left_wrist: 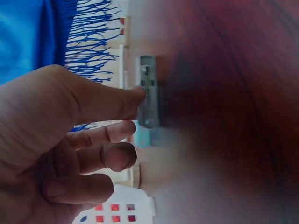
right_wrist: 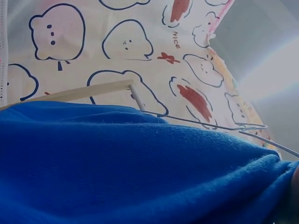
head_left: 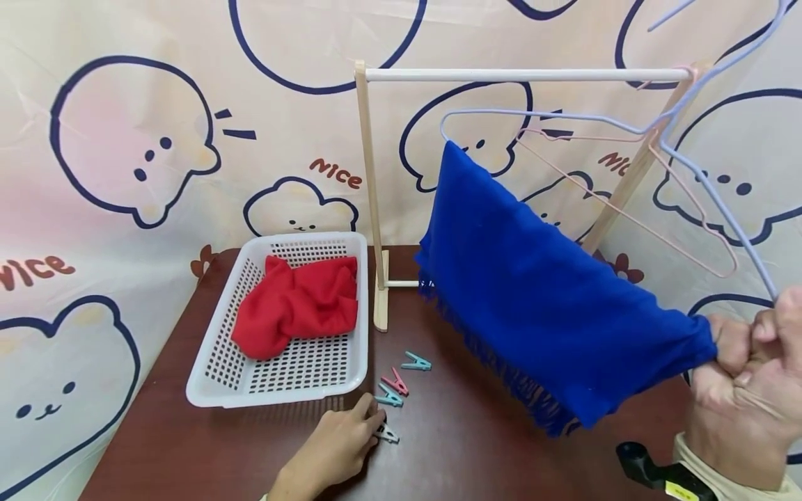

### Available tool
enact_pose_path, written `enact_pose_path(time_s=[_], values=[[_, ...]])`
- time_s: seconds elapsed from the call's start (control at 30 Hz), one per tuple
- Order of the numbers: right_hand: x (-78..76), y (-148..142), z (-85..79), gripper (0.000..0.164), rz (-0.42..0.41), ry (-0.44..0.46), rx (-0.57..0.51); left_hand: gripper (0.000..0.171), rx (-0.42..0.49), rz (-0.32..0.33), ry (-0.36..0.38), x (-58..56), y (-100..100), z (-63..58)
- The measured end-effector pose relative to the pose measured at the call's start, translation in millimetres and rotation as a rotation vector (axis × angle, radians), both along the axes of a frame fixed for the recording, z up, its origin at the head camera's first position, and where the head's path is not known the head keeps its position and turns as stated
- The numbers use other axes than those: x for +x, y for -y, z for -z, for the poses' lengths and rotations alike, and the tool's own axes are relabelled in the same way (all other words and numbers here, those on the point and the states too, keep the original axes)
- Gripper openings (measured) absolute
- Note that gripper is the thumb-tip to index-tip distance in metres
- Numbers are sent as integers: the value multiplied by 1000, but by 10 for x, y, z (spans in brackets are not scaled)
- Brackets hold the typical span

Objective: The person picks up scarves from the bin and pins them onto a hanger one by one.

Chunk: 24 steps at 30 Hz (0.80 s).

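A blue fringed scarf hangs folded over a light-blue hanger; its cloth fills the lower right wrist view. My right hand grips the scarf's bunched end together with the hanger's near corner, raised above the table. Low over the table, my left hand pinches a grey clothespin by its end; the index finger is hidden behind the thumb in the left wrist view. Just beyond the left fingertips lie two teal clothespins and a pink clothespin.
A white perforated basket holding a red cloth stands at the left. Behind the scarf rises a wooden rack with a white bar; a pink hanger hangs at its right end. The brown table meets a patterned backdrop.
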State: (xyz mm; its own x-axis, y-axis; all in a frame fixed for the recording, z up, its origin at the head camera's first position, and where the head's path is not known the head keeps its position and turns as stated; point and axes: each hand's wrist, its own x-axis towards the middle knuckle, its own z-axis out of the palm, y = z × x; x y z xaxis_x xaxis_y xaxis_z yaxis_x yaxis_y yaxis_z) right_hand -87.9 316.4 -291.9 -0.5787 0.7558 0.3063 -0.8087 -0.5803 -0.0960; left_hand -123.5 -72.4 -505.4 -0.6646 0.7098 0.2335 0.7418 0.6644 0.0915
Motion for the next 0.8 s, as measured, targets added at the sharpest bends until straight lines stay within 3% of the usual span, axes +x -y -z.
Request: enact_pose_path(time_s=[0.23, 0.33, 0.53, 0.57, 0.8], values=[[-15, 14, 18, 21, 80, 74, 174, 33, -24, -52, -41, -40, -38, 99], [-5, 5, 44, 24, 75, 87, 211, 31, -2, -60, -94, -32, -30, 124], [8, -47, 106, 26, -43, 25, 116, 26, 54, -76, -194, -25, -6, 165], [5, -54, 111, 25, -52, 16, 89, 26, 57, -79, -193, -23, -5, 167], [-9, -36, 126, 22, 83, 136, 162, 41, 37, -19, -108, 36, 6, 157]])
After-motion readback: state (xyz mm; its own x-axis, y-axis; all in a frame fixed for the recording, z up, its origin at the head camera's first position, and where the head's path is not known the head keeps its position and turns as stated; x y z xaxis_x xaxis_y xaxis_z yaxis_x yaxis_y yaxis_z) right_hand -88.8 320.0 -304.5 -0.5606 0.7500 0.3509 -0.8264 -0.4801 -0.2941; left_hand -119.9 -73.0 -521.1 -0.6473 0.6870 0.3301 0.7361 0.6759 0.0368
